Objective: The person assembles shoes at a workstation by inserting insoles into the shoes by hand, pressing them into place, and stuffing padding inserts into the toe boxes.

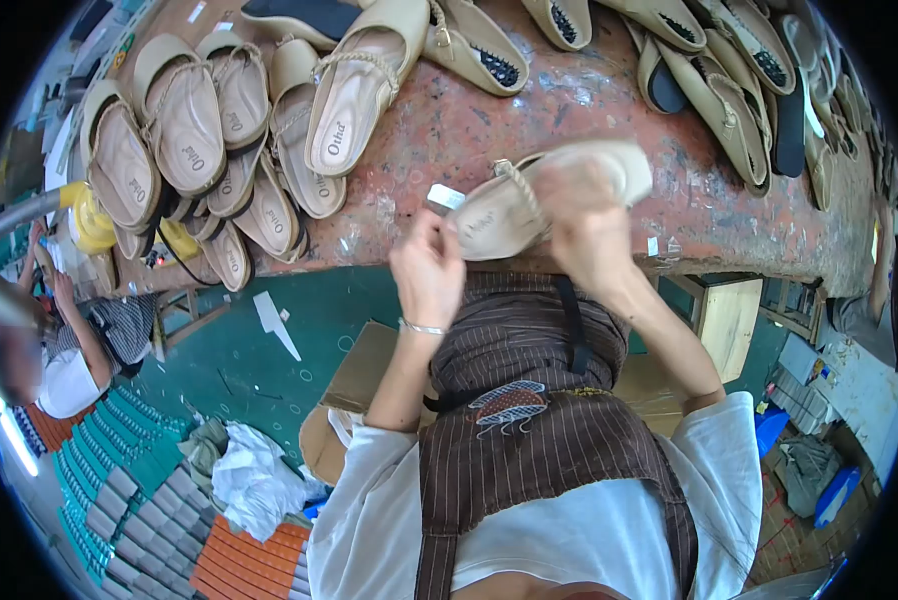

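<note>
Beige mule-type slipper w/ braided strap and pale printed insole (pixel 489 222) is at the near edge of the worn, reddish, paint-scuffed worktop (pixel 399 165), in front of the person, btw. the two hands; heel end to L, toe end to R, toe part blurred. L hand (pixel 430 268), thin silver-coloured bracelet (pixel 422 327) at wrist, is at the heel end: fingers curled, thumb up by the rim; can't tell if it actually grips. R hand (pixel 581 215) is over the strap/toe area, motion-blurred, fingers bent; can't tell whether it's clenched on the slipper or only touching. Small white rectangular slip (pixel 446 196) just beyond L fingertips, near the heel. On the L of the top: heaped pile of similar beige braided-strap slippers (pixel 182 145), insoles up, some overlapping; more beige slippers w/ dark soles (pixel 721 115) at far R. Person wears dark brown pinstriped apron (pixel 559 450) over white short-sleeved top (pixel 369 490). Below the edge: green floor (pixel 234 365), open brown cardboard box (pixel 357 375), crumpled white plastic sheet (pixel 254 482) near orange stacked pieces (pixel 249 562). Co-worker in white top (pixel 71 382) sits far L, apart from the person.
</note>
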The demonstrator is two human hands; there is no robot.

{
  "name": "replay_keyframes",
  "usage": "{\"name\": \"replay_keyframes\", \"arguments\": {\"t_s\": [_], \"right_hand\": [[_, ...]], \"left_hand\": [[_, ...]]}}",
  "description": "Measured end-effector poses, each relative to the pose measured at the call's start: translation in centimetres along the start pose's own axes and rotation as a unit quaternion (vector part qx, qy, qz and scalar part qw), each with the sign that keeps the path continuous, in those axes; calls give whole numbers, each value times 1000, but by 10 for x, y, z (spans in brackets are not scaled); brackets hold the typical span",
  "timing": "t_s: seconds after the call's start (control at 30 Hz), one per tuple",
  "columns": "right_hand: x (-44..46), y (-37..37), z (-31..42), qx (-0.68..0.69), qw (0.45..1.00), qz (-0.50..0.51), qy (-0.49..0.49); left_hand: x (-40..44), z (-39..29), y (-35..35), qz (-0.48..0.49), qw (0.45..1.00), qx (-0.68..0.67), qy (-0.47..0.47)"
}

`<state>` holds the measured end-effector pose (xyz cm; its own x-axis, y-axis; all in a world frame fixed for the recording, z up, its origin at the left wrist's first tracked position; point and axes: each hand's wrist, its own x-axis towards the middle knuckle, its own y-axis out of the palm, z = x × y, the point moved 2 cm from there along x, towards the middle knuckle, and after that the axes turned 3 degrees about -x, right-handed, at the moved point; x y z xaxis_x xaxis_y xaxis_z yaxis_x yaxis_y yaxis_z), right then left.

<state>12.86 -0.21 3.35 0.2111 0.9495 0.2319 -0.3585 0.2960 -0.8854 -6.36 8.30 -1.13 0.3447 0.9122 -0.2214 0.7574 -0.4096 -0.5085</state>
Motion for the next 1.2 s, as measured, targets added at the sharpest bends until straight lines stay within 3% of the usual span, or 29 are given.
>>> {"name": "replay_keyframes", "arguments": {"t_s": [0.03,0.07,0.1,0.13,0.17,0.2,0.23,0.3,0.37,0.43,0.5,0.57,0.63,0.67,0.73,0.87,0.93,0.97,1.03,1.1,1.17,1.2], "right_hand": [[7,-10,-8,-44,996,-73,36],[18,-12,-16,-47,995,-76,40],[31,-15,-28,-164,971,-151,87],[39,-21,-36,-280,925,-222,132],[42,-29,-42,-283,923,-223,135],[46,-33,-53,-12,961,-169,219],[46,-34,-58,261,917,-99,285],[31,-45,-45,226,935,-103,252],[12,-53,-21,115,972,-143,147],[1,-55,-5,163,955,-180,174],[-20,-45,2,154,974,-36,164],[-27,-41,20,0,995,-91,49],[-37,-22,22,1,994,-59,87],[-42,-5,15,16,992,-43,117],[-35,7,6,3,991,-45,126],[25,8,-20,-65,995,2,82],[47,-2,-17,-41,947,256,189],[36,6,-14,-42,948,254,186],[-5,21,-3,-154,983,-51,82],[-10,26,-5,-142,986,-44,76],[13,23,-22,-90,992,-2,84],[33,19,-32,-84,968,181,150]], "left_hand": [[-10,-7,8,47,998,-44,27],[-21,-16,16,63,993,45,87],[-30,-36,24,80,977,133,146],[-38,-48,32,36,967,147,206],[-44,-59,39,-10,951,160,265],[-51,-70,43,-10,934,200,295],[-55,-75,50,42,935,171,307],[-51,-93,64,83,893,227,380],[-43,-80,89,110,886,279,353],[-41,-63,108,144,874,332,324],[-43,-53,113,122,870,326,349],[-46,-51,102,157,900,231,336],[-54,-49,93,128,937,100,308],[-55,-46,94,129,938,101,307],[-56,-41,100,174,904,214,326],[-55,-46,101,184,883,274,334],[-58,-47,100,192,883,276,327],[-56,-47,98,198,882,280,323],[-56,-41,100,175,895,212,351],[-54,-48,99,139,923,149,325],[-55,-46,100,150,884,266,353],[-54,-50,101,164,882,272,347]]}}
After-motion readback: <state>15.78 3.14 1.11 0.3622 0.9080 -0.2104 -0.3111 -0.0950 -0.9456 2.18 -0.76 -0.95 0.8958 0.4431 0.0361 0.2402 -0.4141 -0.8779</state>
